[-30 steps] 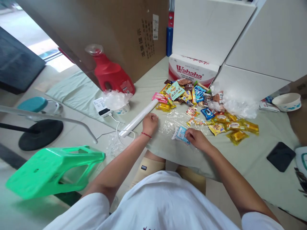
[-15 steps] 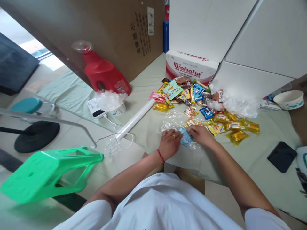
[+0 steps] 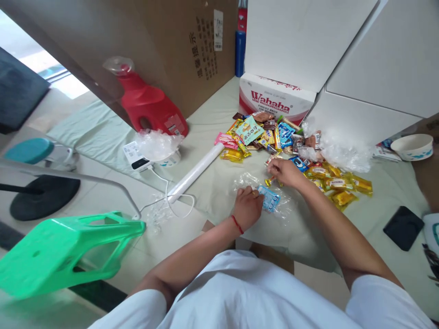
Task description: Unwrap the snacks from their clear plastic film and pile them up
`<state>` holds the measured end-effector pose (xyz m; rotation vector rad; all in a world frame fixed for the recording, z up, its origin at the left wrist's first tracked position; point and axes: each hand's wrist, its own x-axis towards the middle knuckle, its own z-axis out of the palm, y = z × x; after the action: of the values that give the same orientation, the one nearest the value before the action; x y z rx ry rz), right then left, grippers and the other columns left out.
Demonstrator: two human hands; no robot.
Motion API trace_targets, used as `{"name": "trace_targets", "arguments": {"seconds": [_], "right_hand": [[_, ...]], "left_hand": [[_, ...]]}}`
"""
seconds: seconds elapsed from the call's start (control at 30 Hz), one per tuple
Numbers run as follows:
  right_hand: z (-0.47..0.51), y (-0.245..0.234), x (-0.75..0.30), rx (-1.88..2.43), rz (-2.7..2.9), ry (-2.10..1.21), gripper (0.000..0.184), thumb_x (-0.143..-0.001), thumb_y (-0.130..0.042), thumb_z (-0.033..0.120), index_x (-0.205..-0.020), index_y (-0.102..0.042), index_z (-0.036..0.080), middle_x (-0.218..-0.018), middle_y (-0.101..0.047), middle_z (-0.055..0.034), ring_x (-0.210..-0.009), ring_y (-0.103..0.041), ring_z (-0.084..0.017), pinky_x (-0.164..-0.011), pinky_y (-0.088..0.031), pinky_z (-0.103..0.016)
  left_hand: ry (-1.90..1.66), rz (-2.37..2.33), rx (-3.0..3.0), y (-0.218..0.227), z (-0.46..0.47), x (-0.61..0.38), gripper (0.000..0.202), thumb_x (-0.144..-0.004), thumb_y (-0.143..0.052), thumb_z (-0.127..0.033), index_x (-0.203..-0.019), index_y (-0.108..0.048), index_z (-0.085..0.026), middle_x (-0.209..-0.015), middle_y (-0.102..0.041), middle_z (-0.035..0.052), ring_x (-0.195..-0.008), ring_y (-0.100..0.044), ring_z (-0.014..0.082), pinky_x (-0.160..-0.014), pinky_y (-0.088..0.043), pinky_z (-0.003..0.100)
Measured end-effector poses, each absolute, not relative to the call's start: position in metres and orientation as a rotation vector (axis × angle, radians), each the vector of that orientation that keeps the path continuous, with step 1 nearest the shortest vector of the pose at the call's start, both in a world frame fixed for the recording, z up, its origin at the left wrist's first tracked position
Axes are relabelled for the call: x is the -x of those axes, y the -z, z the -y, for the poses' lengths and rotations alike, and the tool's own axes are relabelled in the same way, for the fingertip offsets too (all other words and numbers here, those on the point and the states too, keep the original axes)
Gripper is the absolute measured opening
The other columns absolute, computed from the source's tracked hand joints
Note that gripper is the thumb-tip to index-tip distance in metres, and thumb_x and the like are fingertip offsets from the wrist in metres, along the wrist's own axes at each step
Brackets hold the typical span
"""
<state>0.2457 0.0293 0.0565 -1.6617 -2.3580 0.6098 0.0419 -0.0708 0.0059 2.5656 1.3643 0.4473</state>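
Note:
My left hand point(image 3: 247, 206) pinches the edge of a clear plastic bag point(image 3: 254, 183) lying on the pale green mat, with a blue snack packet point(image 3: 270, 198) inside or on it. My right hand point(image 3: 285, 172) is closed on a small yellow snack packet point(image 3: 270, 179) at the near edge of a pile of wrapped snacks point(image 3: 274, 135). Several yellow packets point(image 3: 338, 183) lie to the right of that hand.
A white roll point(image 3: 195, 172) lies left of the bag. A red detergent jug point(image 3: 151, 106), crumpled plastic point(image 3: 156, 142), a Wahaha box point(image 3: 276, 98), white boxes, a bowl point(image 3: 411, 146), a black phone point(image 3: 403, 227) and a green stool point(image 3: 65, 249) surround the mat.
My left hand left the white roll and came to the bag with the blue packet. My right hand released the blue packet and reached up to the pile for a yellow packet.

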Motion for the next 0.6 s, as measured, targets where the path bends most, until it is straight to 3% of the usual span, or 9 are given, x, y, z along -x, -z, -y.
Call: {"name": "trace_targets", "arguments": {"seconds": [0.13, 0.23, 0.4, 0.53, 0.6], "right_hand": [[0.033, -0.063, -0.229, 1.566, 2.401, -0.484, 0.02, -0.1, -0.05, 0.022, -0.101, -0.07, 0.021, -0.096, -0.069, -0.0076, -0.085, -0.063, -0.02, -0.074, -0.042, -0.027], [0.077, -0.05, -0.21, 1.614, 2.479, -0.446, 0.03, -0.102, -0.045, 0.019, -0.119, -0.069, 0.022, -0.1, -0.067, -0.009, -0.082, -0.063, -0.02, -0.07, -0.044, -0.028], [0.105, -0.016, -0.194, 1.613, 2.533, -0.464, 0.06, -0.099, -0.041, 0.009, -0.158, -0.044, 0.021, -0.113, -0.065, -0.0132, -0.094, -0.064, -0.022, -0.081, -0.052, -0.031], [0.103, -0.009, -0.19, 1.655, 2.627, -0.485, 0.071, -0.094, -0.043, 0.001, -0.161, -0.042, 0.023, -0.108, -0.061, -0.0121, -0.093, -0.061, -0.022, -0.081, -0.051, -0.03], [0.102, -0.013, -0.189, 1.666, 2.681, -0.495, 0.071, -0.092, -0.046, 0.0, -0.159, -0.046, 0.025, -0.108, -0.06, -0.0117, -0.091, -0.059, -0.021, -0.08, -0.049, -0.029]], "left_hand": [[-0.495, -1.385, -2.53, -0.003, 0.075, -0.045, 0.027, -0.102, -0.049, -0.023, -0.089, -0.072, -0.021, -0.079, -0.068, 0.0107, -0.093, -0.057, 0.0283, -0.079, -0.035, 0.045], [-0.487, -1.393, -2.456, 0.001, 0.073, -0.044, 0.027, -0.099, -0.051, -0.021, -0.082, -0.072, -0.019, -0.074, -0.068, 0.0111, -0.092, -0.06, 0.0285, -0.079, -0.037, 0.044], [-0.634, -1.14, -2.151, 0.014, 0.061, -0.018, 0.025, -0.089, -0.057, -0.018, -0.068, -0.071, -0.019, -0.07, -0.069, 0.0068, -0.08, -0.063, 0.0222, -0.079, -0.044, 0.037], [-0.941, -1.134, -1.628, 0.018, 0.048, 0.018, 0.023, -0.087, -0.056, -0.028, -0.077, -0.075, -0.02, -0.07, -0.07, 0.0022, -0.071, -0.064, 0.0177, -0.072, -0.049, 0.03], [-1.142, -1.379, -1.441, 0.015, 0.04, 0.029, 0.031, -0.093, -0.049, -0.034, -0.089, -0.076, -0.02, -0.077, -0.072, 0.0035, -0.078, -0.065, 0.0196, -0.078, -0.051, 0.032]]}}
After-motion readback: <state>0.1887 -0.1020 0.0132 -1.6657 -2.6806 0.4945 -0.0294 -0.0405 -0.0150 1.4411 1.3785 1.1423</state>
